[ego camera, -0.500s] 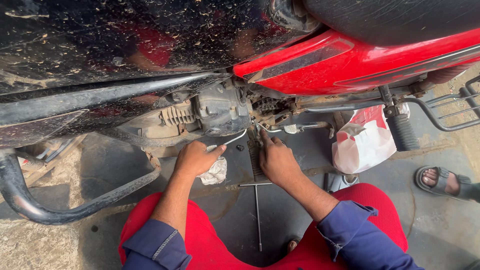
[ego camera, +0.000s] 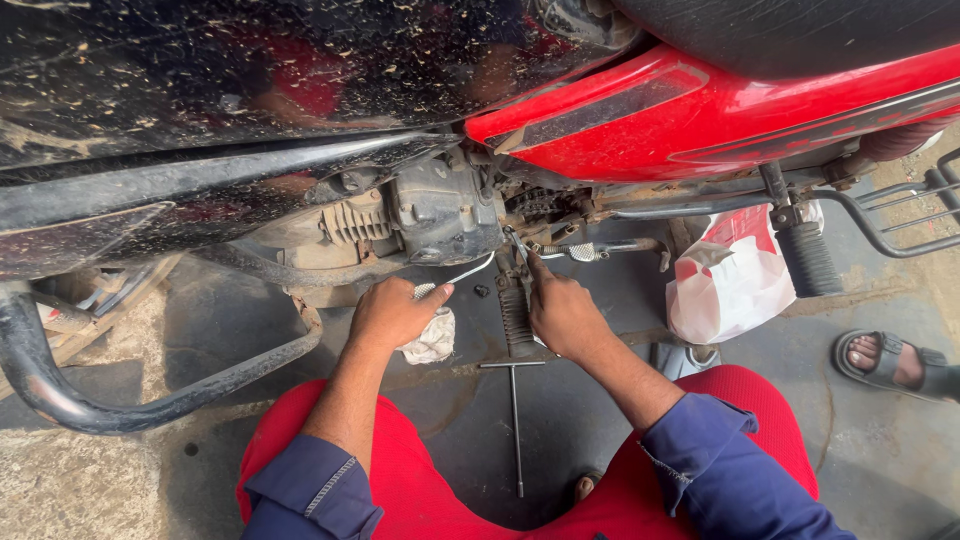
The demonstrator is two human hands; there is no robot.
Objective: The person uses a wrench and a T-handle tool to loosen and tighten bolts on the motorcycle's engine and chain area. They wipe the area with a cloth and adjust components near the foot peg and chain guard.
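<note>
I crouch beside a motorcycle and look down at its grey engine case (ego camera: 440,215). My left hand (ego camera: 392,312) grips a thin metal spanner (ego camera: 468,273) together with a dirty white rag (ego camera: 432,338); the spanner's tip reaches up toward the engine case. My right hand (ego camera: 562,312) is closed around a small part at the chain sprocket area (ego camera: 545,208), index finger pointing up. A ribbed black foot peg (ego camera: 515,318) stands between my hands.
A T-handle wrench (ego camera: 514,410) lies on the dark ground between my red-trousered knees. A red-and-white plastic bag (ego camera: 735,275) sits at right under the red side panel (ego camera: 700,110). A black crash guard (ego camera: 110,405) curves at left. Another person's sandalled foot (ego camera: 890,362) is at far right.
Both hands stay at the engine; the left hand's spanner has shifted slightly, and the right hand has barely moved.
</note>
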